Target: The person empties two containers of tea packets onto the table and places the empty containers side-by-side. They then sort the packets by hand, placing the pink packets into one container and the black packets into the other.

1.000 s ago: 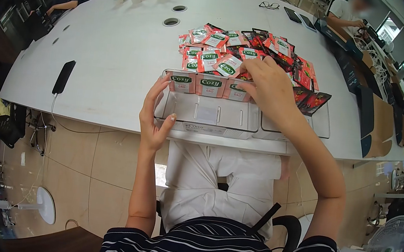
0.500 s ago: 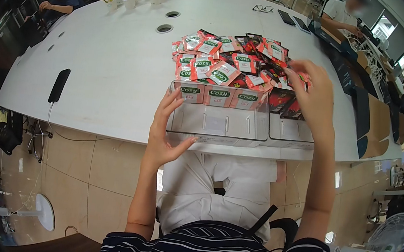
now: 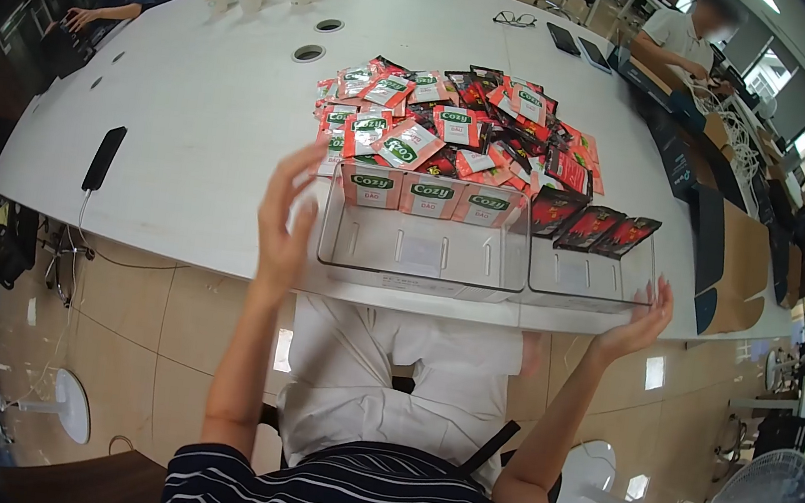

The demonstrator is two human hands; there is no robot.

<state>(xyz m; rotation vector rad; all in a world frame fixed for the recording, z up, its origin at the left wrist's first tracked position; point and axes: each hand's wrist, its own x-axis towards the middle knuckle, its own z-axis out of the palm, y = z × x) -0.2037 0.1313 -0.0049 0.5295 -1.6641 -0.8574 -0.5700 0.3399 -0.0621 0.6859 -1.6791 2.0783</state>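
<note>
Two clear bins sit on the counter (image 3: pixel 207 127), flush to its near edge and just beside each other: left bin (image 3: pixel 422 254), right bin (image 3: pixel 586 274).

My left hand (image 3: pixel 285 212) is raised at the left bin's left wall, fingers (image 3: pixel 284 172) spread and gripping nothing. It's motion-blurred, so I can't tell if it touches the wall. My right hand (image 3: pixel 637 326) is palm-up off the near edge by the right bin's near right corner, fingers (image 3: pixel 663 299) loose and empty. I can't tell if it makes contact either.

Open room: wide bare counter left of the bins, nothing between them and the near edge.

Counts:
- 3 Cozy sachets (image 3: pixel 432 195) stand in a row against the left bin's far wall.
- 3 dark sachets (image 3: pixel 588 226) lean along the right bin's far wall.
- A loose pile (image 3: pixel 449 121) of mixed sachets lies right behind both bins, too many to count. It blocks any push toward the far edge.

Around:
- 1 phone (image 3: pixel 103 158) near the left edge, with a cable (image 3: pixel 122 247) hanging over the near edge.
- 2 grommet holes (image 3: pixel 308 53) past the pile.
- Glasses (image 3: pixel 514 19) and cups (image 3: pixel 252 0) at the far edge.
- Other people sit along the far edge and the right edge, well apart from my hands.
</note>
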